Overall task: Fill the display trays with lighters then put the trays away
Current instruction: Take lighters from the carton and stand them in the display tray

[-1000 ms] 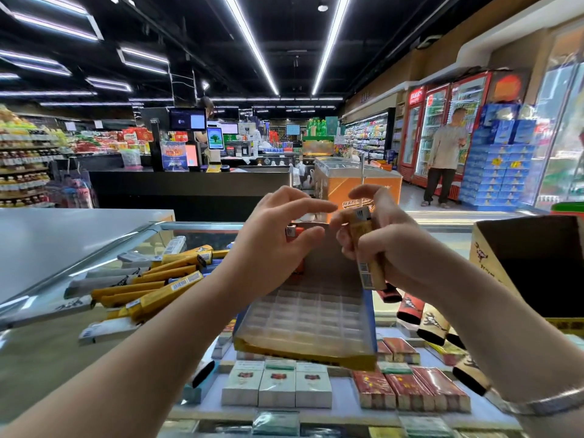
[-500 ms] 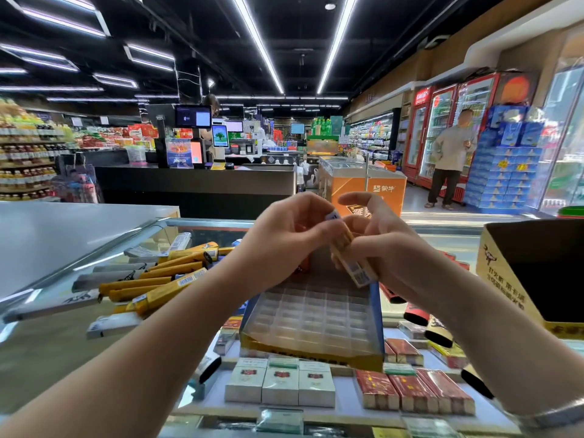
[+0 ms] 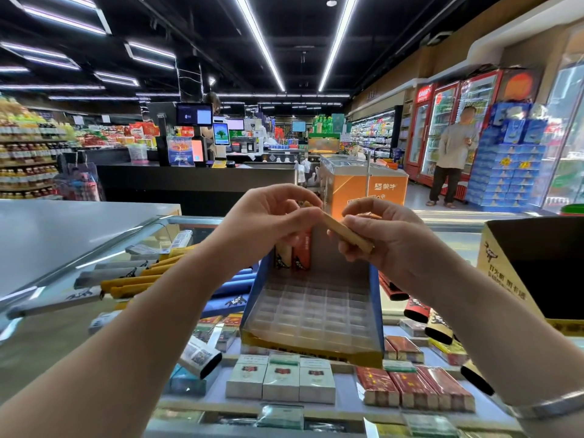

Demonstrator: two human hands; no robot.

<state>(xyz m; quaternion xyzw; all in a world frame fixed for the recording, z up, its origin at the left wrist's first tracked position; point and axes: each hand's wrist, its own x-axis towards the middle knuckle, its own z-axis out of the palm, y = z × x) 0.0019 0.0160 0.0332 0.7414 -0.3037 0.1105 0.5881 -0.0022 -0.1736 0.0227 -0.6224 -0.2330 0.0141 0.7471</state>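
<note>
A tan lighter (image 3: 349, 233) is held up in the air between both hands — one end is pinched by the left hand (image 3: 271, 222), the other by the right hand (image 3: 384, 237). Just below, the display tray (image 3: 311, 314) is set on the glass counter (image 3: 47, 339). Two lighters (image 3: 294, 254) are stood in its far left corner — more loose lighters (image 3: 126, 281) are spread out on the left.

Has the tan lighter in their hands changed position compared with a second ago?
Yes. The tan lighter was upright in the right hand; now it lies tilted across both hands above the blue display tray.
</note>
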